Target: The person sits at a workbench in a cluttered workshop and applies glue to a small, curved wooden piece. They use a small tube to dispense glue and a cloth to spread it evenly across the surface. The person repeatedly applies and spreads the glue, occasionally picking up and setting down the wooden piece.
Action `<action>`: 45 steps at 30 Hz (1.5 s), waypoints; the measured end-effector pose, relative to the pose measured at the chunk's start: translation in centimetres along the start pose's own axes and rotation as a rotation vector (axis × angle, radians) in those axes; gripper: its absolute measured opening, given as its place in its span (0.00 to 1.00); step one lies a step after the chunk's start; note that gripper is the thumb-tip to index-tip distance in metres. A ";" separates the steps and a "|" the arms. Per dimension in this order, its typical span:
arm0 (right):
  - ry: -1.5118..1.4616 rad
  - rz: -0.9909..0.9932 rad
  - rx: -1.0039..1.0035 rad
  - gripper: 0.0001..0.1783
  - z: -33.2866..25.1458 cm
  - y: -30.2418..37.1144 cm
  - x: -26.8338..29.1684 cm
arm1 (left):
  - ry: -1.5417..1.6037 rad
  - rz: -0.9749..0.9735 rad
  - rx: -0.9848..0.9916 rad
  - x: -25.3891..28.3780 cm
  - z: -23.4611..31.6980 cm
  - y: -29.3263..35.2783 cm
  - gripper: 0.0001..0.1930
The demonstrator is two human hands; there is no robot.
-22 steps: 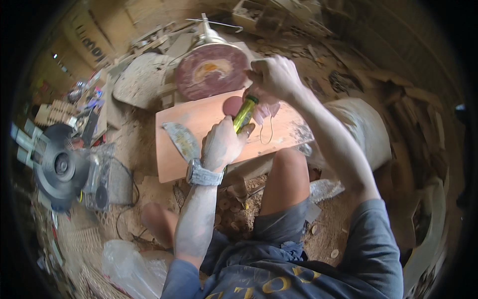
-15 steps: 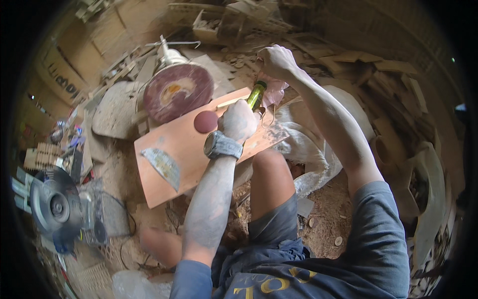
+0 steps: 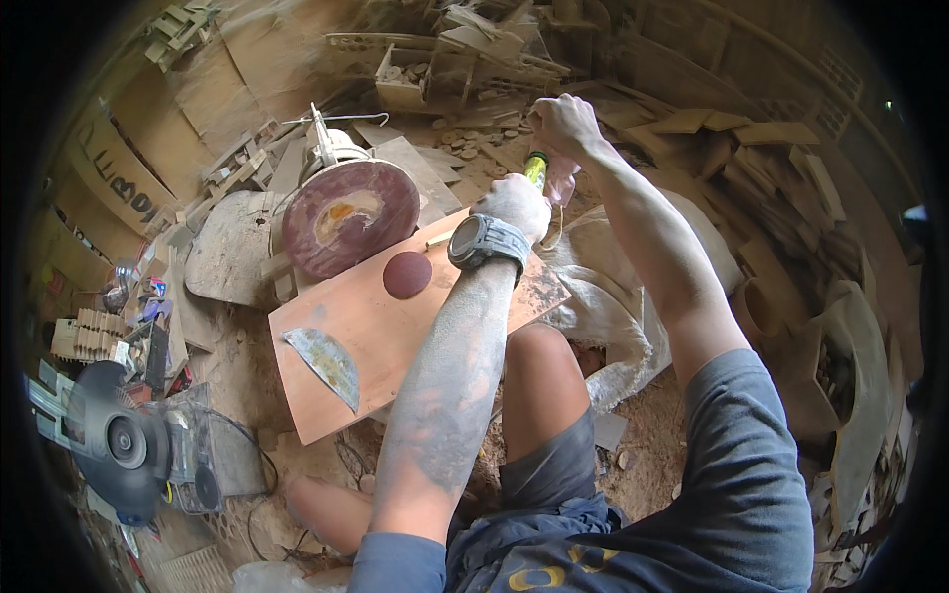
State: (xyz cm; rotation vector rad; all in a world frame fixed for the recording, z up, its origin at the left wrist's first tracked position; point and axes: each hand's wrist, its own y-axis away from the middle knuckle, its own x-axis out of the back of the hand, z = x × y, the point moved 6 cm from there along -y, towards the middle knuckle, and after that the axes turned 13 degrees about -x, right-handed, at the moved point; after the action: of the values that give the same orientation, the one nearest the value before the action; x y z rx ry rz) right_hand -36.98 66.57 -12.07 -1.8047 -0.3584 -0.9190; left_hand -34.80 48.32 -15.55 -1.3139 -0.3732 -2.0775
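Note:
My left hand (image 3: 516,206), dusty and with a coated wristwatch (image 3: 474,242) on its wrist, is wrapped round a green bottle (image 3: 536,168). Only the upper part of the bottle shows beyond the fist. Just past it, my right hand (image 3: 568,127) is closed, and crumpled pink plastic (image 3: 561,185) hangs below its fingers. Under my left forearm lies a pale wooden board (image 3: 341,296). On the board rest a round maroon sanding disc (image 3: 406,275) and a half-moon, stained metal scraper (image 3: 326,369).
A large maroon disc sander (image 3: 381,203) stands beyond the board. At the left is a dark fan (image 3: 124,440) with a cord. Whitish sacking (image 3: 613,326) lies right of my knee. Wood offcuts (image 3: 751,163) are heaped at the right, and a small wooden box (image 3: 400,89) sits behind.
My left hand has moved away from me and to the right with the green bottle. My right hand has shifted slightly right. The board's near edge sits a little lower in view.

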 end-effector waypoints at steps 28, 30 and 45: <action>-0.423 0.029 -0.257 0.29 -3.9 0.4 -3.0 | 0.260 0.079 0.114 -2.1 -11.0 0.8 0.21; -0.579 0.093 -0.369 0.32 -2.6 0.7 -0.8 | 0.326 0.159 0.082 -1.8 -10.9 0.3 0.20; -0.682 0.087 -0.565 0.20 -4.4 3.6 -0.6 | 0.524 0.057 0.090 -2.9 -7.1 -1.8 0.19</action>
State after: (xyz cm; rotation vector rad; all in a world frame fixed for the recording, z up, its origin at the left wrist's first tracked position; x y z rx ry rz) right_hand -37.03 61.26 -14.15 -2.6222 -0.4645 -0.3211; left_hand -40.07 46.81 -21.17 -0.6797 -0.1898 -2.2276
